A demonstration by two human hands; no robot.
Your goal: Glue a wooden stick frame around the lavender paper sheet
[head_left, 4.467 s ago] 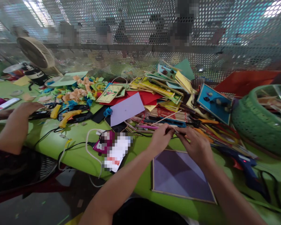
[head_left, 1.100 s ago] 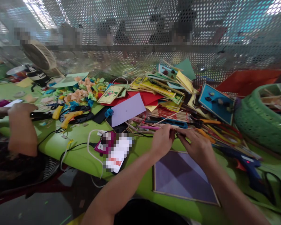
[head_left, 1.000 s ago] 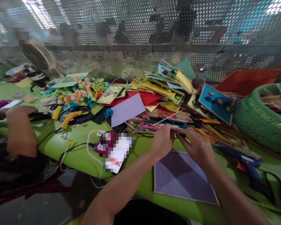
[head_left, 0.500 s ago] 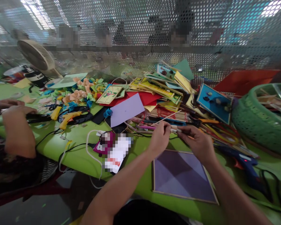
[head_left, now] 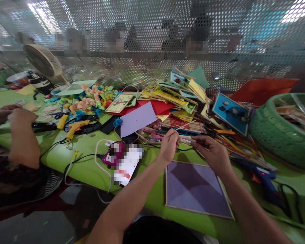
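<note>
My left hand (head_left: 169, 145) is closed, with a thin wooden stick (head_left: 186, 125) slanting up to the right out of its fingers. Between the hands lies a slim white pen-like piece (head_left: 185, 141); its left end reaches my left fingers. My right hand (head_left: 211, 151) pinches the right end of that piece between thumb and fingers. Whether it is one part or two I cannot make out. Below both hands, a purple panel (head_left: 193, 189) edged with thin wooden strips lies flat on the green table (head_left: 152, 200).
A blue glue gun (head_left: 265, 179) lies at right, before a green basket (head_left: 282, 132). Behind my hands are piled framed cards (head_left: 167, 95) and pens. A phone (head_left: 129, 166) and white cable (head_left: 96, 152) lie left. A co-worker's hands (head_left: 20, 113) are at far left, near yellow-handled tools (head_left: 77, 127).
My left hand has moved a little left and down with the wooden stick, away from my right hand. More of the white piece shows between them.
</note>
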